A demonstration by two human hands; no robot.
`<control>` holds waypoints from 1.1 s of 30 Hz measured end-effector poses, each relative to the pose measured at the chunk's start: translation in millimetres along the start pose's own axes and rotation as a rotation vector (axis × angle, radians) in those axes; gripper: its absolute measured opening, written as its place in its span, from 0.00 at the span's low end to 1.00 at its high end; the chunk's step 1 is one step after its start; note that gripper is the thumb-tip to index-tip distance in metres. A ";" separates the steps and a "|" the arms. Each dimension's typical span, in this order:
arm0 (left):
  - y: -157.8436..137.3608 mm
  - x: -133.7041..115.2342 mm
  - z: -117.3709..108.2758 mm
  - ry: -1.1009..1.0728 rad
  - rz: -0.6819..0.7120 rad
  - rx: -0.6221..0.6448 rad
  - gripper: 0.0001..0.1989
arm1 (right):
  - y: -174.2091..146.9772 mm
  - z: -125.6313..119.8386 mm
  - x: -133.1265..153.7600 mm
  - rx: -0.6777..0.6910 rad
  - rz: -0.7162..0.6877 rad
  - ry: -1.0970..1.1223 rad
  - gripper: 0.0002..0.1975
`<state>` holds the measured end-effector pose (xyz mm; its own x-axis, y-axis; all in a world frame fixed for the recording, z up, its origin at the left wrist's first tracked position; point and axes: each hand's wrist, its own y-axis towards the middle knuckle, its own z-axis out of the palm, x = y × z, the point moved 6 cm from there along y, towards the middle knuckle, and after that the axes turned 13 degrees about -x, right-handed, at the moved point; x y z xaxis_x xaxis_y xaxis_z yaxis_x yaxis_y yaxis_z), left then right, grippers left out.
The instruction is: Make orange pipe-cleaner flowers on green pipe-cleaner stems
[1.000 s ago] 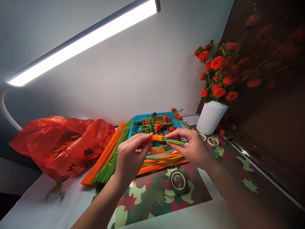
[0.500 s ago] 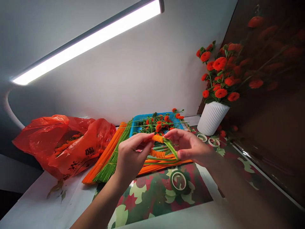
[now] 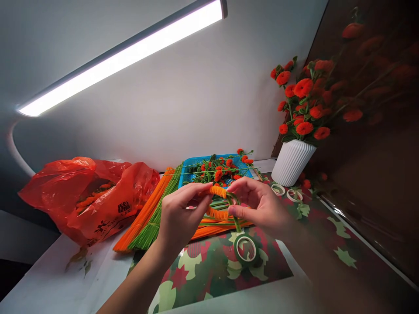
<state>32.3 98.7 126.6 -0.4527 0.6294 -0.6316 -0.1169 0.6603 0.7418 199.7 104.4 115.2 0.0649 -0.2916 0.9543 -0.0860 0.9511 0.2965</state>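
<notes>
An orange coiled pipe cleaner (image 3: 218, 191) is pinched at its left end by my left hand (image 3: 183, 211). It curves round, and its lower coiled part shows just below. At its right end runs a green pipe cleaner (image 3: 237, 223), bent downward. My right hand (image 3: 262, 205) pinches this green piece between thumb and fingers, close to where it meets the orange coil. Below the hands a roll of green tape (image 3: 246, 249) lies on the camouflage mat (image 3: 216, 279). Loose orange pipe cleaners (image 3: 206, 232) lie behind the hands.
Behind stands a blue basket (image 3: 185, 168) of small orange flowers. Bundled orange and green pipe cleaners (image 3: 153, 218) and a red plastic bag (image 3: 65, 192) lie left. A white vase (image 3: 292, 163) of flowers and two tape rolls (image 3: 294, 195) stand right. A lamp (image 3: 121, 56) hangs above.
My right hand has moved left, nearer the orange coil. The green pipe cleaner, which slanted down to the right, now bends more steeply downward. My left hand stays nearly still.
</notes>
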 end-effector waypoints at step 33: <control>-9.5 13.3 7.0 -0.412 -0.507 -0.178 0.07 | 0.2 -14.0 9.2 -0.321 -0.254 -0.376 0.03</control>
<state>33.6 103.7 109.5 0.0668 0.3873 -0.9195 -0.3855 0.8601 0.3342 214.2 103.3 123.5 -0.3199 -0.4761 0.8192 0.1969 0.8123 0.5490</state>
